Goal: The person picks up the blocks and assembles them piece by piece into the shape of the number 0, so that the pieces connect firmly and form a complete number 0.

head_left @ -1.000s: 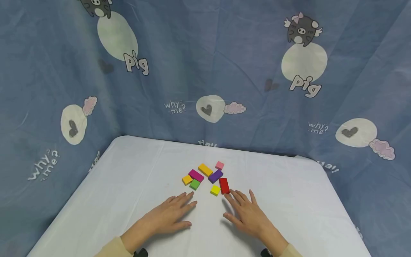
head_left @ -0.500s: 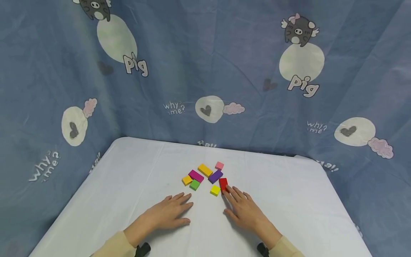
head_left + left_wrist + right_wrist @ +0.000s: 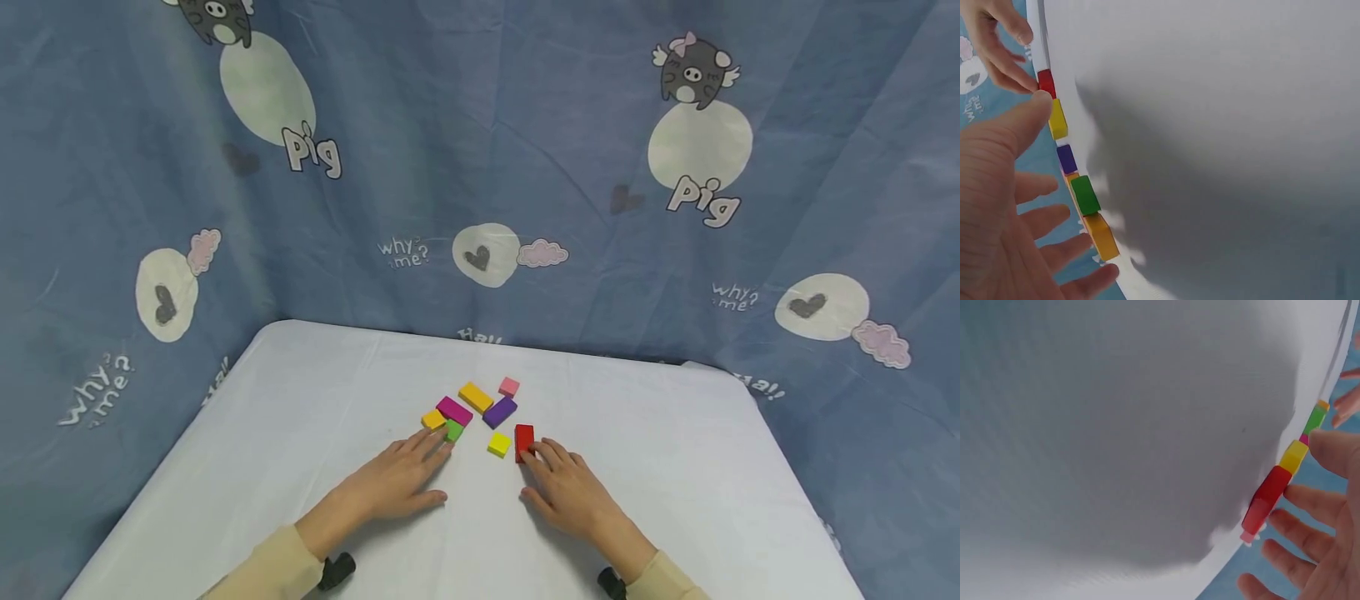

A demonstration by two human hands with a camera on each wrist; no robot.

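Observation:
My right hand (image 3: 566, 496) touches the near end of a red block (image 3: 524, 435) with its fingertips, its fingers spread and loosely bent. In the right wrist view, the index and middle fingertips lie right at the side of that red block (image 3: 1266, 499). My left hand (image 3: 393, 479) reaches over the near edge of a green block (image 3: 455, 429), fingers spread, fingertips overlapping it. Beside the green block lie a short orange block (image 3: 432, 419) and a magenta block (image 3: 454, 411). A yellow block (image 3: 498, 444) sits between the hands, just left of the red one.
Farther back lie a long orange block (image 3: 476, 397), a purple block (image 3: 499, 412) and a small pink block (image 3: 509, 387). All rest on a white-covered table (image 3: 360, 375). A blue printed curtain (image 3: 420, 158) hangs behind and at the sides.
My right hand has moved forward onto the red block, which has shifted slightly toward me, away from the purple one, and turned straighter. My left hand has moved forward to the green block.

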